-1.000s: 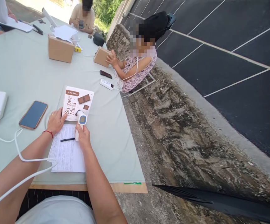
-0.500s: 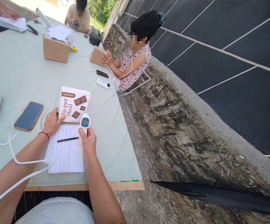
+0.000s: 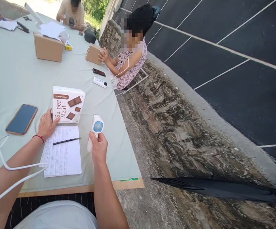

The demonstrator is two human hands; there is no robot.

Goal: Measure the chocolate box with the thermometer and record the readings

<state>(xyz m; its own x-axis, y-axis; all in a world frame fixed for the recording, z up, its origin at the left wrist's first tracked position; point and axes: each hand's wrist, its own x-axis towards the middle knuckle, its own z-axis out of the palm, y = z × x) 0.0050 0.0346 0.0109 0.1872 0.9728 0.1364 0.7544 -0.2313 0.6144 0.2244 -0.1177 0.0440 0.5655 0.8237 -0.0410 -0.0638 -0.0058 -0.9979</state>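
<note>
My left hand (image 3: 46, 123) grips the lower left corner of a white box (image 3: 68, 106) with brown bars printed on it and the words "Su-per Meal"; the box stands upright on the table. In my right hand (image 3: 99, 148) is a white infrared thermometer (image 3: 97, 126) with a blue-rimmed screen facing me, held by its handle to the right of the box. Sheets of paper with rows of writing (image 3: 63, 160) lie between my forearms. A black pen (image 3: 66, 141) rests across them.
A phone (image 3: 21, 119) lies left of my left hand, and a white cable (image 3: 21, 166) loops over my left forearm. Further off stand a cardboard box (image 3: 48, 47) and a person (image 3: 130, 66) holding a smaller carton (image 3: 93, 54). The table's wooden edge (image 3: 80, 189) is near me.
My right hand has moved the thermometer to the right, away from the box. My left hand stays on the box. The whole view has shifted slightly.
</note>
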